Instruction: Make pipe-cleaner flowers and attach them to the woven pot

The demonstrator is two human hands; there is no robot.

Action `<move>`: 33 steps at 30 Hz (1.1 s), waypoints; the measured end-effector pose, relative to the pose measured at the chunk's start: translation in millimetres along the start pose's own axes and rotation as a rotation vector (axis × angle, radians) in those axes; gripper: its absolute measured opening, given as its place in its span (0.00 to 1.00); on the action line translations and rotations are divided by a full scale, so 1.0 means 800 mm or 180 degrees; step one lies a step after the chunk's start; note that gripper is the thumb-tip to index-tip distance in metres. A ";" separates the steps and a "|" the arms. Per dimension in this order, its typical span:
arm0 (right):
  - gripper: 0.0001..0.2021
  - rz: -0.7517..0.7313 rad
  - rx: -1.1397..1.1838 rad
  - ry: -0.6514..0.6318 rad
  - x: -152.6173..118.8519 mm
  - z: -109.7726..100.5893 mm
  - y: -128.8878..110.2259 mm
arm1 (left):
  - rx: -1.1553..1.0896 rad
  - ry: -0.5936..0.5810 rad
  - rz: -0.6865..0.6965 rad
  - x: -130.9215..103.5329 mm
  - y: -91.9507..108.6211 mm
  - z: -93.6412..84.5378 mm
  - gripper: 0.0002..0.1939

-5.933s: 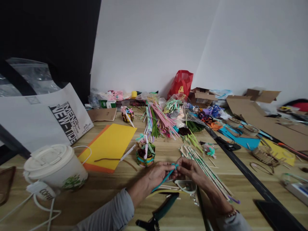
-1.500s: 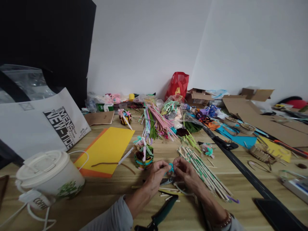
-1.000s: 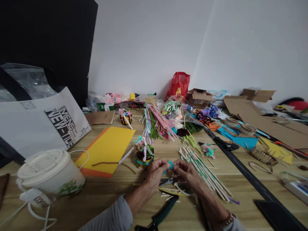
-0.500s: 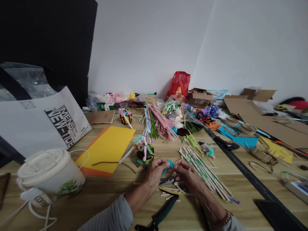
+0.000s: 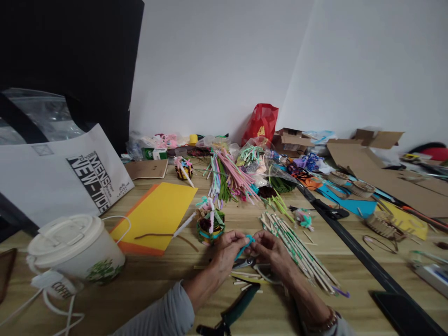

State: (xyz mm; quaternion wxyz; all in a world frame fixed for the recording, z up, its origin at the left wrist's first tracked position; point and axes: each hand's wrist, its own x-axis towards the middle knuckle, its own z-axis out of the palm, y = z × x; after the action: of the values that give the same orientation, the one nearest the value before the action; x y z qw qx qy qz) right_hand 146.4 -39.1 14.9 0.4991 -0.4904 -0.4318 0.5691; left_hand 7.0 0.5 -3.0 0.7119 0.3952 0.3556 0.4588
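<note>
A small turquoise pipe cleaner [image 5: 248,241], bent into a loop with a tail hanging down, is held between my two hands. My left hand [image 5: 228,249] pinches it from the left side. On the right, the fingers of my right hand [image 5: 269,248] are closed on its other side. Scissors [image 5: 244,263] lie under my hands, beside short cut stick pieces [image 5: 245,283]. Dark-handled pliers [image 5: 238,305] rest nearer to me. Just left of my hands stands a small woven basket [image 5: 210,225] with fuzzy decorations. A bundle of long sticks [image 5: 297,252] lies to the right.
Yellow paper [image 5: 164,205] and a lidded white cup [image 5: 75,247] are at left. Colourful pipe cleaners [image 5: 231,177] lie behind my hands, before a red bag [image 5: 261,123]. A black strip [image 5: 364,252] crosses the right side, near a dark flat object [image 5: 402,310].
The turquoise loop looks slightly turned and more open between my fingers. My hands have barely moved, and the view has shifted a little.
</note>
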 end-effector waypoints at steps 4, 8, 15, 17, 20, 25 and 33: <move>0.22 -0.0025 0.0000 -0.0014 -0.001 0.001 -0.002 | -0.0061 0.0033 -0.0106 0.000 0.000 -0.002 0.12; 0.22 -0.0059 -0.0012 -0.0004 -0.001 0.000 -0.004 | -0.0131 -0.0016 -0.0141 0.001 -0.002 -0.003 0.13; 0.20 0.0085 0.0114 0.0011 0.000 -0.002 -0.007 | -0.0430 -0.0220 -0.0418 -0.002 0.011 0.003 0.13; 0.19 0.0108 0.0135 0.0025 0.000 -0.002 -0.006 | -0.0508 -0.0318 -0.0476 -0.004 0.017 0.004 0.13; 0.18 0.0094 0.0162 -0.0003 0.000 -0.002 -0.005 | -0.0416 -0.0394 -0.0483 -0.004 0.019 0.004 0.13; 0.18 0.0122 0.0208 -0.0058 0.001 -0.003 -0.001 | -0.0128 -0.0276 -0.0446 0.001 0.003 -0.005 0.14; 0.18 0.0229 0.0055 -0.0176 0.007 -0.016 0.009 | -0.0059 -0.0369 -0.0425 0.007 -0.008 -0.013 0.16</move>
State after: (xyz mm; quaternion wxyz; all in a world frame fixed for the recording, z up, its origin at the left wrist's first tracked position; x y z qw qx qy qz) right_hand 157.5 -34.6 5.0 0.4704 -0.4854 -0.4226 0.6038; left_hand 1.8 6.1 -14.4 0.7640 0.3898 0.3352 0.3899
